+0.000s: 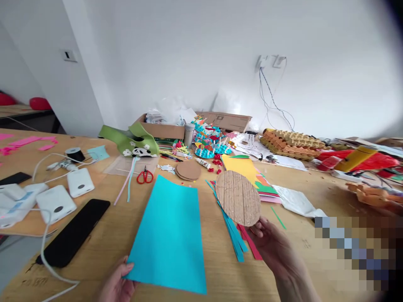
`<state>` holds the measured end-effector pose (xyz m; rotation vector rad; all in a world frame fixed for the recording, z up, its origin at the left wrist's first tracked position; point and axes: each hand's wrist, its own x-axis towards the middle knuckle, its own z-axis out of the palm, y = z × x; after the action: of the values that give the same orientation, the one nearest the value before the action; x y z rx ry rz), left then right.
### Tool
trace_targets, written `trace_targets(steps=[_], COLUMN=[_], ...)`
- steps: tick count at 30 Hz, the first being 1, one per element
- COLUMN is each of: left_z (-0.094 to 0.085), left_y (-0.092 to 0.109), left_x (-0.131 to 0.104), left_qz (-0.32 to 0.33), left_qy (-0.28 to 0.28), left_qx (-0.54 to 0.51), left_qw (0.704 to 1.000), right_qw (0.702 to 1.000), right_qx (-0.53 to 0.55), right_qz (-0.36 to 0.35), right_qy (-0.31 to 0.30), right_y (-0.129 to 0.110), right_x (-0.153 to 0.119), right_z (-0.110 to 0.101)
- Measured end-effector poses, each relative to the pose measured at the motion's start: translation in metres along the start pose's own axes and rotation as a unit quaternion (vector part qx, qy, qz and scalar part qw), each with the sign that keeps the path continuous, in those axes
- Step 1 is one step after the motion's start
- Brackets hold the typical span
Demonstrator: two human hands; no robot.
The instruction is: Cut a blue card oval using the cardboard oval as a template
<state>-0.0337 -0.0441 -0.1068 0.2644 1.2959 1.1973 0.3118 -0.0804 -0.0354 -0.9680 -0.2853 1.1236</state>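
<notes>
My left hand (119, 280) pinches the near left corner of a sheet of turquoise paper (171, 235), its thumb on top. In my right hand (270, 241) is a cardboard disc (238, 198), gripped at its lower right edge with a ribbed, glossy-spotted face toward me. Beneath and beside the disc lie turquoise paper strips (234, 239) and a red strip (252, 243). More cardboard discs (188, 170) sit stacked beyond the turquoise sheet. Red-handled scissors (145, 176) rest left of them.
A black phone (75, 233), white power banks (56, 203) and a white cable (50, 268) lie at left. Behind stand a green felt panda bag (134, 142), a cardboard box (163, 129) and turquoise paper crafts (208, 142). Yellow paper (238, 165) and egg trays (289, 142) are at right.
</notes>
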Motion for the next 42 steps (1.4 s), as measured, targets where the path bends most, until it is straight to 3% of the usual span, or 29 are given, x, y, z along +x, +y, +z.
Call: trace_targets(steps=[4, 8, 13, 16, 20, 22, 24, 27, 31, 36, 42], left_z=[-0.015, -0.019, -0.018, -0.019, -0.023, -0.025, -0.024, -0.015, 0.008, 0.033, 0.038], left_y=[-0.009, -0.02, -0.014, 0.005, 0.028, 0.035, 0.039, 0.044, 0.056, 0.075, 0.096], left_x=[0.008, 0.006, -0.009, -0.016, -0.015, -0.01, -0.004, 0.003, 0.009, 0.018, 0.014], left_qz=[0.045, 0.099, 0.093, 0.119, 0.324, 0.388, 0.37, 0.275, 0.216, 0.22, 0.212], left_qy=[-0.013, -0.049, -0.094, -0.102, -0.056, -0.025, -0.036, -0.111, -0.16, -0.203, -0.275], left_qx=[0.011, 0.078, 0.217, 0.367, 0.482, 0.466, 0.429, 0.38, 0.323, 0.277, 0.268], left_qw=[0.999, 0.991, 0.967, 0.917, 0.812, 0.794, 0.823, 0.876, 0.907, 0.913, 0.899], right_qw=[0.999, 0.998, 0.998, 0.997, 0.992, 0.988, 0.983, 0.971, 0.952, 0.922, 0.884], right_qx=[-0.026, -0.04, -0.043, -0.06, -0.099, -0.121, -0.147, -0.194, -0.253, -0.32, -0.383], right_qz=[0.014, 0.005, -0.007, 0.001, 0.013, 0.014, 0.008, -0.018, -0.045, -0.079, -0.119], right_qy=[-0.034, -0.05, -0.048, -0.048, -0.074, -0.091, -0.109, -0.135, -0.163, -0.204, -0.239], right_y=[0.01, 0.012, 0.02, 0.033, 0.049, 0.052, 0.054, 0.056, 0.06, 0.063, 0.065], right_x=[0.002, 0.0, -0.005, -0.008, -0.008, -0.006, -0.004, -0.001, 0.002, -0.001, -0.01], right_z=[0.006, 0.009, 0.009, 0.01, 0.019, 0.026, 0.034, 0.046, 0.058, 0.07, 0.085])
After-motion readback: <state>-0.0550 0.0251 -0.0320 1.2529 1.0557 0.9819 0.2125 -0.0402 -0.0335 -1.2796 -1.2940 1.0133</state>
